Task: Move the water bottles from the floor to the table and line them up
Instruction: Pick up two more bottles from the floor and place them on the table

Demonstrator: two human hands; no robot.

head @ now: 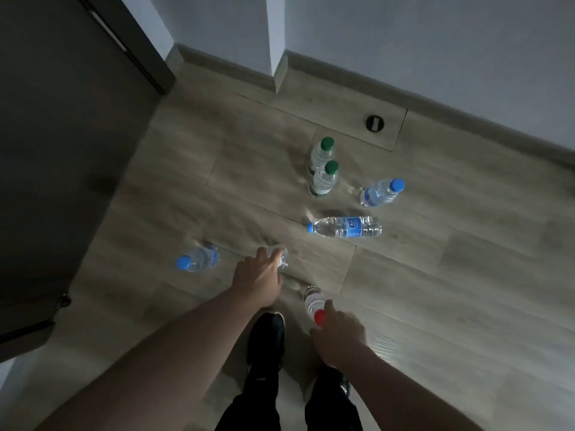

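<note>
Standing or lying on the wooden floor [435,275]: seven water bottles, all still down there.

- Left hand [259,276]: fingers curled round a clear bottle [280,255] (its cap hidden under the hand, the body blurred).
- Right hand [340,334]: thumb and fingers closing on the neck of a red-capped bottle [314,301], just ahead of the black shoes [269,340].
- Two green-capped bottles [323,178]: upright, one right behind the other, near the skirting.
- Blue-capped bottle [381,192]: upright, just right of the green pair.
- Blue-labelled bottle [347,227]: lying on its side, cap pointing left.
- Lone blue-capped bottle [197,259]: upright, beside the dark cabinet [62,150] at far left.
- Round black fitting [375,123]: set in the floor by the wall.
</note>
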